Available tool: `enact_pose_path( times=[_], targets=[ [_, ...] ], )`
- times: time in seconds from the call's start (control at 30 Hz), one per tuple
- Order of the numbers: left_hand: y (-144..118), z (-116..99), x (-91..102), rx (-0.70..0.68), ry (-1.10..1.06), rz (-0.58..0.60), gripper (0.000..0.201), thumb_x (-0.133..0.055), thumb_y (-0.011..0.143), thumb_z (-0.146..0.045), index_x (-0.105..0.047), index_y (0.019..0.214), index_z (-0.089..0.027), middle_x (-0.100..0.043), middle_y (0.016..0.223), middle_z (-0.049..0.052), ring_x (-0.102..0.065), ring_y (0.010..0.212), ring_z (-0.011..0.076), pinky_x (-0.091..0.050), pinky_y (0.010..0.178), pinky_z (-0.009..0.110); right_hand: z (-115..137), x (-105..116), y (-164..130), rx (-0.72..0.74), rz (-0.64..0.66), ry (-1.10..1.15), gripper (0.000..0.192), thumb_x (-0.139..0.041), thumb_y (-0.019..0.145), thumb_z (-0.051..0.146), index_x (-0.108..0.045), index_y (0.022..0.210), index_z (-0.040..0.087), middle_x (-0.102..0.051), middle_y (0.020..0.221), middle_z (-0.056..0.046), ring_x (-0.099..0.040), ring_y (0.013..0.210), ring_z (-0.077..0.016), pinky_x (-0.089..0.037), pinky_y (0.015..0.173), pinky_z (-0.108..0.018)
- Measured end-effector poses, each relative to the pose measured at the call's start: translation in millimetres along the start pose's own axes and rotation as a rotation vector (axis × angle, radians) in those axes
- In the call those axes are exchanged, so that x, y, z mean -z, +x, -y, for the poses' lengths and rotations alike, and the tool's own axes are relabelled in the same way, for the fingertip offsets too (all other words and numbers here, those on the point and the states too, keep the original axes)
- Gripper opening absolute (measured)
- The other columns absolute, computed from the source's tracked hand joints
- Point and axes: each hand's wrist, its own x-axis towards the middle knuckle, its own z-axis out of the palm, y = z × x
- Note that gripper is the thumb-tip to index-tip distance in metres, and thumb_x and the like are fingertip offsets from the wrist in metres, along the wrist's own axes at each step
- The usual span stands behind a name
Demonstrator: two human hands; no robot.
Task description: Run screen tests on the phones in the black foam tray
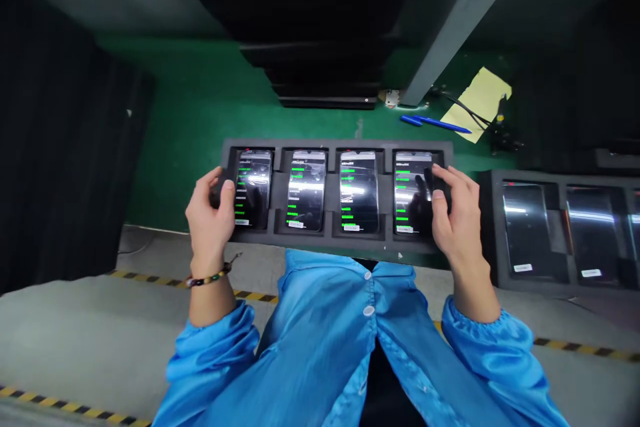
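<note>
Gripping a dark foam tray (333,147) at both ends, long axis running left to right across the view, lying flat at the near edge of the green bench (200,107). Left hand (213,217) wrapping the tray's left end, thumb over the top rim, fingers curled round the outer edge. Right hand (453,213) clamping the right end, fingers laid over the rim and reaching onto the rightmost pocket, thumb hidden from view.

Holding four phones (306,190) side by side in the tray, one per pocket, each standing lengthwise front to back, across the tray's long axis. Top ends pointing away from the body, toward the back of the bench. Screens facing up, glowing with green lines of text, small white labels showing at the near ends.

Sitting just right of the tray, almost touching: a second grey tray (555,177) with darker, unlit phones in it, running off the right edge of the view. Lying further back on the bench: a blue pen (435,122) pointing left to right, beside a yellow sheet (480,100) and some black cables (470,113). Rising behind, a stack of black trays (325,73) and a slanted grey post (445,33). Showing below, blue sleeves and a beaded bracelet (210,277) on the left wrist.
</note>
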Motion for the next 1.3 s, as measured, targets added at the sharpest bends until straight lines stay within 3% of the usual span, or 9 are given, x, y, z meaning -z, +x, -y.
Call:
enact_pose_path(
  times=[0.23, 0.37, 0.53, 0.6, 0.73, 0.87, 1.1, 1.2, 1.3],
  targets=[
    [13.6, -17.2, -13.1, -0.199, -0.028, 0.041, 0.057, -0.056, 0.109, -0.055, -0.066, 0.153, -0.02, -0.061, 0.147, 0.02, -0.055, 0.147, 0.0355, -0.044, 0.129, 0.055, -5.4, 2.5, 23.6, 0.051, 0.024, -0.054, 0.045, -0.042, 0.112, 0.034, -0.062, 0.15, 0.024, -0.068, 0.153, -0.011, -0.053, 0.154, -0.0329, -0.044, 0.129, -0.06],
    [3.3, -27.6, -13.2, -0.307, 0.054, 0.044, 0.054, -0.061, 0.107, -0.048, -0.064, 0.156, -0.024, -0.048, 0.162, 0.02, -0.045, 0.155, 0.0382, -0.038, 0.131, 0.06, 12.5, 2.9, 24.6, 0.148, 0.093, -0.099, 0.044, -0.046, 0.111, 0.03, -0.064, 0.15, 0.026, -0.064, 0.161, -0.01, -0.046, 0.161, -0.0352, -0.039, 0.132, -0.064],
    [-18.7, -51.9, -14.0, -0.667, 0.164, 0.352, 0.05, -0.063, 0.105, -0.046, -0.066, 0.153, -0.033, -0.043, 0.172, 0.014, -0.044, 0.155, 0.0383, -0.033, 0.132, 0.064, 56.3, -13.5, 4.0, 0.264, 0.359, -0.201, 0.047, -0.051, 0.109, 0.028, -0.065, 0.153, 0.031, -0.049, 0.174, -0.007, -0.031, 0.167, -0.0441, -0.036, 0.129, -0.077],
    [-16.9, -64.7, -20.4, -0.681, 0.215, 0.409, 0.052, -0.061, 0.106, -0.047, -0.063, 0.157, -0.035, -0.04, 0.175, 0.014, -0.043, 0.156, 0.039, -0.03, 0.132, 0.068, 63.7, -25.3, 4.4, 0.257, 0.386, -0.263, 0.049, -0.05, 0.109, 0.028, -0.065, 0.155, 0.033, -0.047, 0.176, -0.008, -0.032, 0.166, -0.0478, -0.034, 0.125, -0.085],
    [3.6, -85.8, -39.3, -0.69, 0.249, 0.39, 0.055, -0.06, 0.107, -0.05, -0.062, 0.159, -0.035, -0.038, 0.178, 0.014, -0.043, 0.155, 0.0413, -0.032, 0.128, 0.069, 61.5, -49.9, 29.0, 0.245, 0.33, -0.291, 0.05, -0.051, 0.108, 0.03, -0.065, 0.156, 0.035, -0.046, 0.176, -0.01, -0.033, 0.164, -0.0512, -0.031, 0.119, -0.093],
    [14.3, -93.6, -41.0, -0.693, 0.237, 0.359, 0.053, -0.059, 0.107, -0.047, -0.063, 0.157, -0.033, -0.037, 0.179, 0.014, -0.042, 0.155, 0.042, -0.035, 0.126, 0.069, 60.6, -52.9, 47.8, 0.227, 0.282, -0.293, 0.049, -0.05, 0.108, 0.031, -0.067, 0.153, 0.033, -0.046, 0.175, -0.012, -0.034, 0.164, -0.0513, -0.034, 0.117, -0.093],
    [-34.6, -84.5, -9.1, -0.71, 0.24, 0.39, 0.05, -0.059, 0.107, -0.04, -0.063, 0.156, -0.03, -0.039, 0.177, 0.016, -0.042, 0.157, 0.0398, -0.034, 0.129, 0.069, 79.6, -21.4, 0.4, 0.259, 0.292, -0.284, 0.048, -0.05, 0.109, 0.029, -0.064, 0.155, 0.032, -0.045, 0.175, -0.011, -0.032, 0.165, -0.0491, -0.042, 0.122, -0.083],
    [-51.8, -84.3, -8.6, -0.712, 0.249, 0.383, 0.051, -0.06, 0.106, -0.039, -0.062, 0.157, -0.03, -0.037, 0.178, 0.017, -0.043, 0.157, 0.0401, -0.033, 0.129, 0.071, 84.1, -21.4, -14.4, 0.253, 0.306, -0.287, 0.047, -0.05, 0.11, 0.03, -0.064, 0.155, 0.03, -0.045, 0.175, -0.013, -0.032, 0.165, -0.0499, -0.043, 0.121, -0.083],
    [-53.1, -85.3, -16.0, -0.699, 0.237, 0.377, 0.05, -0.059, 0.107, -0.039, -0.063, 0.155, -0.03, -0.038, 0.178, 0.017, -0.044, 0.158, 0.0393, -0.034, 0.129, 0.07, 82.5, -28.0, -14.7, 0.256, 0.307, -0.308, 0.046, -0.05, 0.111, 0.031, -0.066, 0.155, 0.029, -0.046, 0.175, -0.014, -0.034, 0.164, -0.0518, -0.044, 0.118, -0.085]
  ],
)
